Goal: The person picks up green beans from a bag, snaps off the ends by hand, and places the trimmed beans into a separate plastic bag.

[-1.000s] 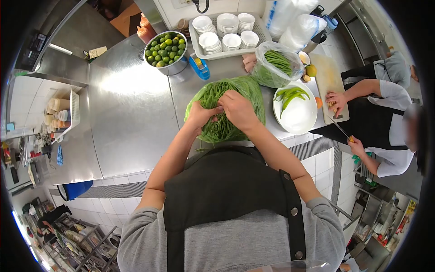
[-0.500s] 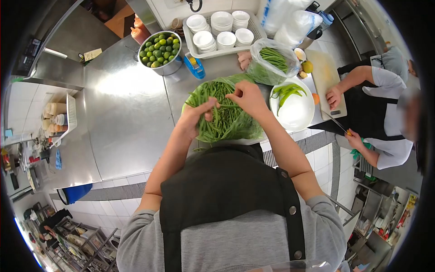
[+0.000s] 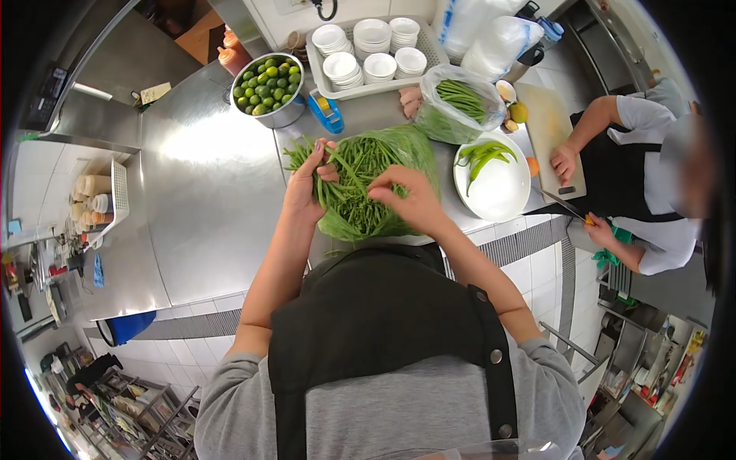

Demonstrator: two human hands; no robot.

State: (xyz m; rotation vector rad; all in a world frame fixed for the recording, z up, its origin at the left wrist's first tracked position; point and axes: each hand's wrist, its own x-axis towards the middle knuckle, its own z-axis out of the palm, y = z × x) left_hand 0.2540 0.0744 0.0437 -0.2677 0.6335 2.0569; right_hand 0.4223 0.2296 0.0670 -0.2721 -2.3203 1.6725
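Note:
A heap of long green beans [image 3: 373, 176] lies in an open, thin green plastic bag [image 3: 414, 153] on the steel counter before me. Over the heap's left side, my left hand [image 3: 310, 182] is closed around a small bunch of green beans [image 3: 301, 156], whose ends stick out to the left. My right hand [image 3: 410, 201] is over the right part of the heap, fingers curled and tips pinched at the end of a long bean that slants down from my left hand. The pinched tip itself is mostly hidden by the fingers.
Behind the bag are a pot of limes [image 3: 267, 86], a blue tape dispenser [image 3: 326, 112] and a tray [image 3: 435, 54] of white bowls. To the right are a clear bag of beans [image 3: 460, 103], a white bowl [image 3: 494, 188] with green peppers, and a co-worker holding a knife [image 3: 567, 205].
My left hand has moved left and up with its beans. My right hand has come down and slightly left, closer to the heap. The co-worker's knife has shifted slightly.

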